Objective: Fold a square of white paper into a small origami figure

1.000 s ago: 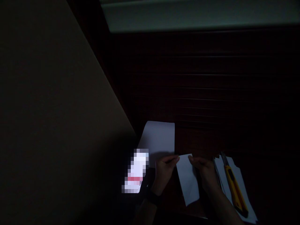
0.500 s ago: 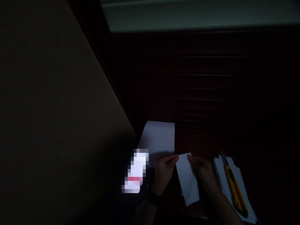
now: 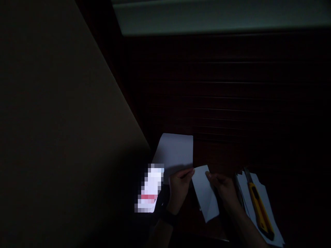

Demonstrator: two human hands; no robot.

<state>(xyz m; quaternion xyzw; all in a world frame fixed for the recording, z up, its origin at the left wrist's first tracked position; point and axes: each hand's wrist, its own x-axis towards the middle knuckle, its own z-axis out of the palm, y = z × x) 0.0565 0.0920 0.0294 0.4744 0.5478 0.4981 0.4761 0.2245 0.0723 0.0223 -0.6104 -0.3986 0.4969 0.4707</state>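
Between my two hands is a narrow piece of white paper [image 3: 205, 194], creased near its lower end and hanging slightly tilted. My left hand [image 3: 179, 187] pinches its upper left corner between thumb and fingers. At the upper right edge, my right hand [image 3: 222, 186] grips the same paper, its thumb on the front. A larger white sheet [image 3: 177, 151] lies behind my left hand, its top left corner curved. To the right of my right forearm, a yellow and black utility knife [image 3: 260, 208] rests on a stack of white papers [image 3: 270, 210].
A lit phone screen [image 3: 150, 189], blurred out, glows left of my left hand. The dark reddish wooden surface [image 3: 209, 232] has a front edge near the bottom. A wall [image 3: 64, 120] slants along the left, and dark ridged panelling [image 3: 219, 86] rises behind.
The paper in my hands has shifted slightly up and left and tilted a little more. My left hand has moved slightly left with it. The knife and phone have stayed put.
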